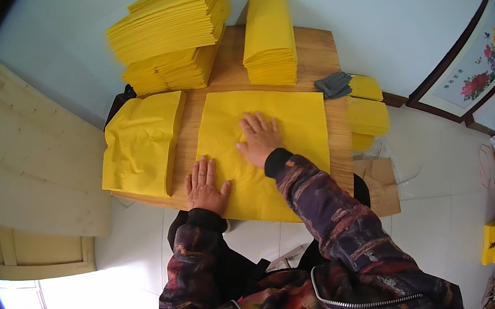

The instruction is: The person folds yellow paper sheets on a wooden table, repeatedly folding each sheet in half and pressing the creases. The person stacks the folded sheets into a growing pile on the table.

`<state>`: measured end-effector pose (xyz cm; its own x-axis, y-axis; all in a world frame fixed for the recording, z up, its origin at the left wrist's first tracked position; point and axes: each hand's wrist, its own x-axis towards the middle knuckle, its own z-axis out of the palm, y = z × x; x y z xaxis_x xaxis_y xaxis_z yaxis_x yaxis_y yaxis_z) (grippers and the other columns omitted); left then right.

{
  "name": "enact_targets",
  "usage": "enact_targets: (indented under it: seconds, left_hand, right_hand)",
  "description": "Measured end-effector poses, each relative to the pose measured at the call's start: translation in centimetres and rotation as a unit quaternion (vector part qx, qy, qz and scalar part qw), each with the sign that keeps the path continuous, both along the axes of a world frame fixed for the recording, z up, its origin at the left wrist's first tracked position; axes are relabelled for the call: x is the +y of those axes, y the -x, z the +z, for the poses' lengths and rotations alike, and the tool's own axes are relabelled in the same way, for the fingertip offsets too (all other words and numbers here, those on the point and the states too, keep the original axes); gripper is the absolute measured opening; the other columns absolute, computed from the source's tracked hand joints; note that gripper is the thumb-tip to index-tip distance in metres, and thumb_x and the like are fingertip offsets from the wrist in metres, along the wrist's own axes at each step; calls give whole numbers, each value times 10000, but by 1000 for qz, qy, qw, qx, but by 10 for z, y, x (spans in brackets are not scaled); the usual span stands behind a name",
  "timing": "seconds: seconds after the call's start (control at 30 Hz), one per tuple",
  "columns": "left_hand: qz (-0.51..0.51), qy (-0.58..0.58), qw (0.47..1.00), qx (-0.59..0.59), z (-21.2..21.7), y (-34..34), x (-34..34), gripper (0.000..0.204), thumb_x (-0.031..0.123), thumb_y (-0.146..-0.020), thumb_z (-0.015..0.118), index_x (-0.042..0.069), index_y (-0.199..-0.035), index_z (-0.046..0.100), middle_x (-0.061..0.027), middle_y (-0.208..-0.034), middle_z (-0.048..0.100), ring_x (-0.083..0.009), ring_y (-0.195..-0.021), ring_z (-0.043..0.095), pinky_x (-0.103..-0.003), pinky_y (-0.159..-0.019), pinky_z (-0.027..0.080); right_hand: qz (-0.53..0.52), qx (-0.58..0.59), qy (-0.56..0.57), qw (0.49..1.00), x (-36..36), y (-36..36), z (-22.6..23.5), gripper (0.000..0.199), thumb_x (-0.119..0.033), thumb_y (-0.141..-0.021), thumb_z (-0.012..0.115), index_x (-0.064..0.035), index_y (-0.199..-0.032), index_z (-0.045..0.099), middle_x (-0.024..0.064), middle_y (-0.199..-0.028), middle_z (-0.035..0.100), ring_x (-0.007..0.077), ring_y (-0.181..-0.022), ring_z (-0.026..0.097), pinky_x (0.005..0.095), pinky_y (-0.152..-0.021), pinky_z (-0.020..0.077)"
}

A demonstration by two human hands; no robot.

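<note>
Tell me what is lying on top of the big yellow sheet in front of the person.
Both hands rest flat on the yellow sheet: left hand near its front edge, right hand mid-sheet. Nothing else lies on it. Under it the wooden table shows only around its edges.

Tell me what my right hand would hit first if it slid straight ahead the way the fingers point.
The right hand lies flat on the large yellow sheet, fingers pointing away across the table. Straight ahead, it would probably first meet the narrow stack of folded yellow paper, though depth is uncertain.
</note>
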<state>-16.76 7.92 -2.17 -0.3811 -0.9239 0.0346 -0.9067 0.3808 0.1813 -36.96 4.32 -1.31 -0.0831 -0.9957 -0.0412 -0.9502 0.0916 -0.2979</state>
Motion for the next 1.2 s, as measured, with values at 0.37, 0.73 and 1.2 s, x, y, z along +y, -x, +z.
enact_targets:
  seconds: [0.37, 0.73, 1.2]
  left_hand:
    - [10, -17, 1000, 3, 4, 1, 2, 675, 428, -886, 500, 109, -1449, 309, -78, -1546, 222, -252, -1426, 193, -415, -1155, 126]
    - [-2, -31, 1000, 0, 6, -2, -2, 694, 471, -879, 511, 123, -1448, 315, -63, -1547, 219, -243, -1423, 200, -441, -1145, 141]
    - [-157, 19, 987, 28, -9, 139, -77, 615, 423, -907, 505, 128, -1424, 349, -77, -1512, 294, -245, -1399, 256, -490, -1121, 202]
  right_hand:
    - [-162, 27, 19, 986, -1, 99, 4, 672, -468, -918, 461, -86, -1448, 304, 72, -1550, 205, 260, -1434, 147, 488, -1149, 115]
    - [-187, 20, 30, 982, 44, 70, -1, 586, -445, -931, 448, -168, -1435, 334, 37, -1546, 206, 294, -1429, 137, 518, -1146, 88]
    - [-186, 38, 91, 978, 46, 75, -9, 585, -409, -905, 507, -137, -1407, 380, 69, -1519, 259, 309, -1411, 193, 546, -1124, 130]
